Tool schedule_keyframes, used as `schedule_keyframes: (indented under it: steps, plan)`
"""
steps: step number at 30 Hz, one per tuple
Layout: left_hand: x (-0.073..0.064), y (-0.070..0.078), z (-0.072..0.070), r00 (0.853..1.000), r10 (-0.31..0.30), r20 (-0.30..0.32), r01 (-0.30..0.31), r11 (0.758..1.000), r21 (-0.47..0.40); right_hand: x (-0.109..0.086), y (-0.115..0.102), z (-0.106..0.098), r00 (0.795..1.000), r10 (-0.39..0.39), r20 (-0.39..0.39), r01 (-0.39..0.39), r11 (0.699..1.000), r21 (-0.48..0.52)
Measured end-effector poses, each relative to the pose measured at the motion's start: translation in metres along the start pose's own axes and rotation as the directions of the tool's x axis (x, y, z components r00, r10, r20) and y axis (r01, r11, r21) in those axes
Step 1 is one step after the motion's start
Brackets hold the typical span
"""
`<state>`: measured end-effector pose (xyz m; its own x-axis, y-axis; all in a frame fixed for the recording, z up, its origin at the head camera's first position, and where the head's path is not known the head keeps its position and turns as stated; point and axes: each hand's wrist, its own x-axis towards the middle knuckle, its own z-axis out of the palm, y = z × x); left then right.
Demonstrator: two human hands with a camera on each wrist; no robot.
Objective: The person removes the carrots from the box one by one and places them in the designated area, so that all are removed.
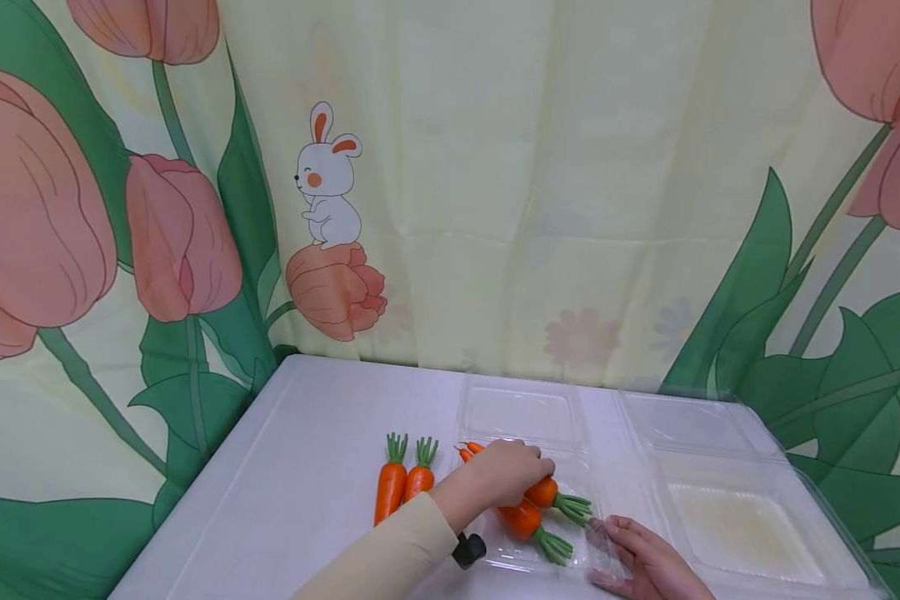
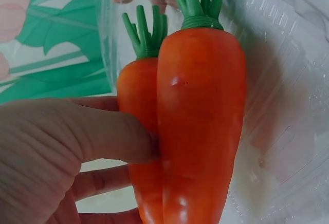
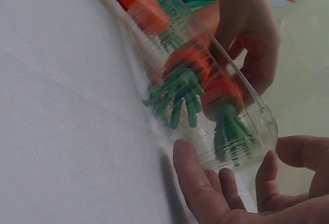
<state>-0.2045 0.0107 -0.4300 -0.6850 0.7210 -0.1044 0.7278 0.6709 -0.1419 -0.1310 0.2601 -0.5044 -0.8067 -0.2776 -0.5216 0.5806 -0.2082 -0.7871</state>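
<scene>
Two orange carrots (image 1: 521, 518) with green tops lie in a clear plastic clamshell container (image 1: 495, 554), tips pointing up and left. My left hand (image 1: 504, 471) reaches over them. In the left wrist view its thumb (image 2: 115, 136) presses on one carrot (image 2: 139, 90), with fingers behind it; the other carrot (image 2: 200, 116) lies alongside. My right hand (image 1: 648, 562) is at the container's near right corner. Its loosely bent, spread fingers (image 3: 198, 183) touch the outside of the wall in the right wrist view, while the green tops (image 3: 180, 95) show through the plastic.
Two more carrots (image 1: 392, 487) lie side by side on the white table (image 1: 300, 467), left of the container, partly hidden by my left sleeve (image 1: 397, 546). A second clear clamshell container (image 1: 750, 533) stands open on the right. Behind the table hangs a tulip-patterned curtain (image 1: 480, 208).
</scene>
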Motion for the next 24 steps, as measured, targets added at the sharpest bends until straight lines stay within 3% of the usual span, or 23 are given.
schedule_keyframes:
  steps: [5, 16, 24]
  plan:
    - [-0.007, -0.003, -0.004, 1.0, -0.011, -0.018, 0.011, 1.0, -0.024, 0.002, 0.0, 0.003, 1.0, 0.005, -0.027, -0.006, 0.999, -0.031]
    - [-0.028, -0.01, -0.018, 0.994, -0.112, -0.016, 0.11, 0.99, -0.09, 0.006, 0.003, 0.005, 0.999, 0.02, -0.038, -0.021, 0.999, -0.043]
    - [-0.045, -0.026, -0.023, 0.983, -0.178, -0.04, 0.168, 0.969, -0.184, 0.004, 0.003, 0.01, 0.996, 0.023, -0.091, -0.028, 0.998, -0.059]
